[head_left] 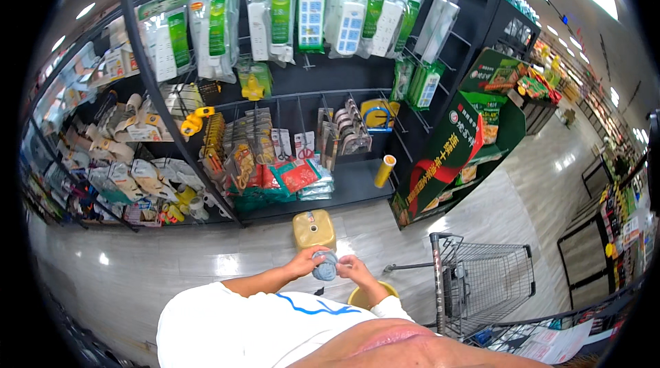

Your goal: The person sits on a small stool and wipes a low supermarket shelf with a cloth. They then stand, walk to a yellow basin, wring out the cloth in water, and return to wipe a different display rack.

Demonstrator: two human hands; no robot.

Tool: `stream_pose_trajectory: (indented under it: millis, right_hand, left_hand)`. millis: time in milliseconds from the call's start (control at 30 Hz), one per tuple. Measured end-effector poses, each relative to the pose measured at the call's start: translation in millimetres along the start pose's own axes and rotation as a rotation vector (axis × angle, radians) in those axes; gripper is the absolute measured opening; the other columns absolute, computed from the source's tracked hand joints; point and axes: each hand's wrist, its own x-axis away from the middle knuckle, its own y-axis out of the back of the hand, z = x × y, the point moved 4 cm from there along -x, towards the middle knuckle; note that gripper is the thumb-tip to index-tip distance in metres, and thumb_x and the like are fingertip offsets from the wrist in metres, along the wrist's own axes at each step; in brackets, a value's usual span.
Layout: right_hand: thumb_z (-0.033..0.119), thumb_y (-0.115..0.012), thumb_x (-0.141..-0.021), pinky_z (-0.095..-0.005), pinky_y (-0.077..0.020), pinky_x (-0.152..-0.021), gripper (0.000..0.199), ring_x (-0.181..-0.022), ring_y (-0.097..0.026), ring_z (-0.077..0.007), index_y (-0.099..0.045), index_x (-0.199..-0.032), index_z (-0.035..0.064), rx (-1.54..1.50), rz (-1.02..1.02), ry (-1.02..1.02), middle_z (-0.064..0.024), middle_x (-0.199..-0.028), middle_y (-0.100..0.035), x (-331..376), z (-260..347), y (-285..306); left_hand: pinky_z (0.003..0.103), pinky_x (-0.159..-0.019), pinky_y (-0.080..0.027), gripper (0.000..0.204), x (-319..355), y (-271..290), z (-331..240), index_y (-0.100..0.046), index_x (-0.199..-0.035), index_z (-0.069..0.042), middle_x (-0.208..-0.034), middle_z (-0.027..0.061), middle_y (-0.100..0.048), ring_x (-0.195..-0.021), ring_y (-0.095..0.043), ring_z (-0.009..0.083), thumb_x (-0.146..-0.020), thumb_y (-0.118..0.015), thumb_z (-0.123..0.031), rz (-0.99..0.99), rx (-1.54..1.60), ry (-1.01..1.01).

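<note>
A round grey-blue bundle (325,269), like a wound ball of cloth or yarn, is held up in front of my body. My left hand (302,263) is closed around its left side. At the right edge of the bundle, the fingers of my right hand (351,268) are pinched together on it; fine detail is too small to make out. Just beyond my hands, a yellow square stool (314,224) with a hole in its top stands on the floor. Beneath my right forearm a round yellow container (390,290) shows in part.
A dark shelf unit (275,211) stands ahead, hung with power strips (348,28), scissors (304,147) and other packaged goods. A yellow roll (385,171) stands on its lower shelf. On the right are a green cardboard display (440,162) and a metal shopping cart (491,272).
</note>
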Motion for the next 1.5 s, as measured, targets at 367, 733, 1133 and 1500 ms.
stream_pose_trajectory:
  millis: [367, 733, 1133, 1500]
  right_hand:
    - [0.02, -0.057, -0.087, -0.0259, -0.0463, -0.072, 0.032, -0.081, -0.057, -0.0128, -0.049, -0.112, 0.0013, 0.02, 0.35, -0.029, -0.0044, -0.099, -0.058, -39, 67, -56]
    - [0.023, -0.051, -0.084, -0.04, -0.0354, -0.099, 0.052, -0.118, -0.044, -0.0268, -0.038, -0.129, -0.0011, -0.615, 0.542, 0.051, -0.0135, -0.127, -0.048, -102, 228, -164]
    - [0.014, -0.055, -0.075, -0.0439, -0.0364, -0.1, 0.059, -0.115, -0.048, -0.0322, -0.037, -0.129, -0.0007, -0.76, 0.517, -0.066, -0.0188, -0.124, -0.049, -177, 201, -133]
    - [0.024, -0.071, -0.069, -0.047, -0.0349, -0.1, 0.077, -0.117, -0.047, -0.0311, -0.033, -0.133, 0.0042, -0.743, 0.384, 0.22, -0.014, -0.127, -0.047, -280, 340, -71]
  left_hand:
    - [0.029, -0.067, -0.05, 0.025, 57, 72, -89, -0.057, -0.109, -0.007, -0.083, 0.0067, -0.063, -0.07, -0.061, 0.013, -0.087, -0.057, -0.017, -0.218, -0.129, -0.024]
    - [0.027, -0.06, -0.048, 0.017, 93, 373, -242, -0.063, -0.091, -0.003, -0.073, 0.0054, -0.063, -0.064, -0.058, 0.0111, -0.084, -0.06, -0.018, -0.876, -0.521, -0.511]
    - [0.034, -0.078, -0.045, 0.048, 111, 600, -483, -0.049, -0.112, 0.001, -0.098, 0.0128, -0.06, -0.093, -0.057, 0.0217, -0.083, -0.057, -0.037, -1.889, -0.616, -0.48]
    - [0.03, -0.066, -0.045, 0.045, 96, 629, -477, -0.059, -0.093, 0.001, -0.081, 0.0078, -0.063, -0.073, -0.058, 0.0179, -0.081, -0.062, -0.042, -1.971, -0.62, -0.826]
